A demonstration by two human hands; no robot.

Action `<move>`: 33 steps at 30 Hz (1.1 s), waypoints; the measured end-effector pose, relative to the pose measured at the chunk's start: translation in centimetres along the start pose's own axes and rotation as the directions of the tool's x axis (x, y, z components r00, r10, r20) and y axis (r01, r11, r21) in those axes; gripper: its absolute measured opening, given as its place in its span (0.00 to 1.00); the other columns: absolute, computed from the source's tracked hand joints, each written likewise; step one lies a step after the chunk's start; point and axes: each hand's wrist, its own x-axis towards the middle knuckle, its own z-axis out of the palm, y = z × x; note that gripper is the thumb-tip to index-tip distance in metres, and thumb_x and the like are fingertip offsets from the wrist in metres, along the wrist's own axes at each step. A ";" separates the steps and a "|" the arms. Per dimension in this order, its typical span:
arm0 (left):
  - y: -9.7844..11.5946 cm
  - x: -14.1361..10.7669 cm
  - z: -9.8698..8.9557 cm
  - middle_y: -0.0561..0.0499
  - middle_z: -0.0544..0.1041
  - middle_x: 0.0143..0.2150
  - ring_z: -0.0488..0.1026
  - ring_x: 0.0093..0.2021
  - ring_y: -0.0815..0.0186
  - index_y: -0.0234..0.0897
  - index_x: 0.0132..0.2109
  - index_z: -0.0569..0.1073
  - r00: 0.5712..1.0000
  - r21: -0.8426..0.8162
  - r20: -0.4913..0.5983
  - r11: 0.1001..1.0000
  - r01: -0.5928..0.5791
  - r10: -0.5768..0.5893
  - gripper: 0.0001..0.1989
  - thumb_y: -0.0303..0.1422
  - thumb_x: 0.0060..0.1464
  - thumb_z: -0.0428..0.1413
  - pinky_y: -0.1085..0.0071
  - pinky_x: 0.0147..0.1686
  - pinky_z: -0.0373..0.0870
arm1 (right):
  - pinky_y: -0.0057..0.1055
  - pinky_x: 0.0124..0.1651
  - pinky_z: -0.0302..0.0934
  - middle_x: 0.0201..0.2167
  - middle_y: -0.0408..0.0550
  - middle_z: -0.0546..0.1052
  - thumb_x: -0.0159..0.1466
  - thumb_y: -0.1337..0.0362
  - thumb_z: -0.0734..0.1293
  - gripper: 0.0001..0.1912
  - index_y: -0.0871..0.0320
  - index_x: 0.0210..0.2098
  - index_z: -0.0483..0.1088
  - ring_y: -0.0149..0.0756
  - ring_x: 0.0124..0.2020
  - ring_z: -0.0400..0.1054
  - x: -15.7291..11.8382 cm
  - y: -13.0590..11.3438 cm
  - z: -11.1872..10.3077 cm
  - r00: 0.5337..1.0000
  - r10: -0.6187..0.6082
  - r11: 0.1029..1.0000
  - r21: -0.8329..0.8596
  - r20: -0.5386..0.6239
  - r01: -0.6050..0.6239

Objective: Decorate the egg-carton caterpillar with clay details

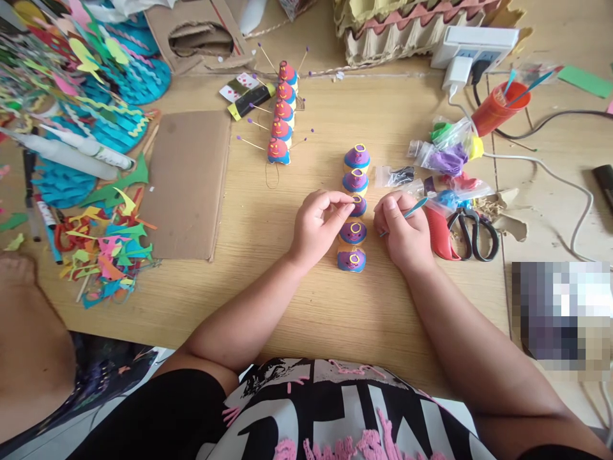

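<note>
In front of me stands a strip of egg-carton cups (352, 232), painted purple and blue, with yellow rings on top and small faces. My left hand (322, 223) is closed in a pinch at the ring of the middle cup; whether anything small sits between the fingertips is hidden. Just right of the strip, my right hand (405, 231) is closed around a thin blue modelling tool (416, 207), its upper end sticking out past the thumb. Farther back is a second strip, a red and blue egg-carton caterpillar (280, 128) with purple-tipped sticks along both sides.
Bags of coloured clay (450, 156) and black-handled scissors (472, 233) lie to the right, near an orange cup (502, 105). A cardboard sheet (189, 185) and paper scraps (112, 255) lie left. Egg trays (397, 38) and a power strip (476, 45) stand behind. Another person's arm (29, 345) rests at far left.
</note>
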 end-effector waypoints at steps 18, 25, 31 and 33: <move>0.2 0.0 -0.3 0.49 0.83 0.42 0.78 0.44 0.65 0.42 0.46 0.83 0.998 0.041 -0.057 0.999 -0.031 0.033 0.12 0.44 0.67 0.62 0.68 0.40 0.70 | 0.30 0.26 0.53 0.22 0.39 0.71 0.59 0.45 0.80 0.20 0.53 0.31 0.77 0.27 0.22 0.57 0.2 -0.6 0.4 0.997 0.046 0.998 -0.035 -0.062 -0.048; 0.1 0.0 -0.3 0.48 0.83 0.42 0.78 0.44 0.65 0.42 0.46 0.84 0.999 0.038 -0.050 0.999 0.012 -0.010 0.12 0.45 0.67 0.62 0.68 0.38 0.68 | 0.29 0.24 0.50 0.20 0.36 0.66 0.55 0.45 0.83 0.23 0.53 0.31 0.72 0.26 0.21 0.53 0.2 -0.7 0.4 0.997 0.042 0.999 -0.030 -0.069 -0.044; -0.1 0.0 -0.2 0.48 0.83 0.42 0.78 0.43 0.65 0.42 0.47 0.83 0.998 0.018 -0.055 1.000 -0.001 0.002 0.12 0.44 0.67 0.63 0.68 0.36 0.67 | 0.29 0.24 0.49 0.20 0.35 0.63 0.61 0.41 0.78 0.25 0.52 0.29 0.67 0.27 0.21 0.54 0.2 -0.3 0.2 0.998 0.028 1.000 -0.013 -0.064 -0.028; -0.1 -0.1 -0.2 0.48 0.83 0.42 0.78 0.43 0.65 0.42 0.46 0.83 0.998 0.019 -0.057 1.000 -0.001 0.002 0.13 0.45 0.66 0.63 0.68 0.36 0.66 | 0.30 0.25 0.49 0.19 0.36 0.61 0.65 0.40 0.74 0.26 0.53 0.28 0.65 0.27 0.20 0.53 0.2 -0.2 0.1 0.998 0.022 1.000 -0.011 -0.063 -0.023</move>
